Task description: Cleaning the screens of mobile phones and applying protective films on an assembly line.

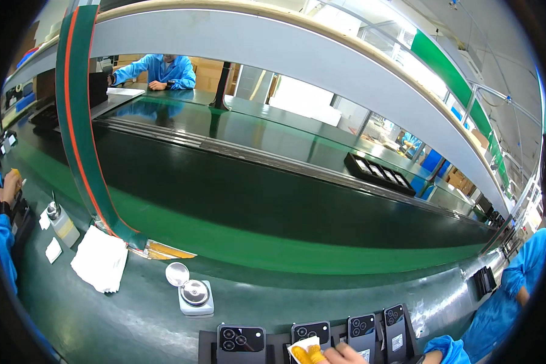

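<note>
At the lower edge, the right hand (346, 355) is seen only in part, with yellow-tipped fingers (314, 353) closed on a white cloth (301, 347); the cloth is pressed against a dark phone (311, 333). The left hand is not in view. This phone stands in a tray (207, 346) together with three other phones (241, 341), backs and camera lenses turned up. Just behind the tray, a small dispenser (195, 296) with an open round lid is placed on the green table (133, 315). Further left, a pile of white wipes (100, 258) is laid. Beyond, a dark conveyor belt (255, 188) carries a black tray (379, 173). At the far side, a person in blue (158, 71) is seated.
</note>
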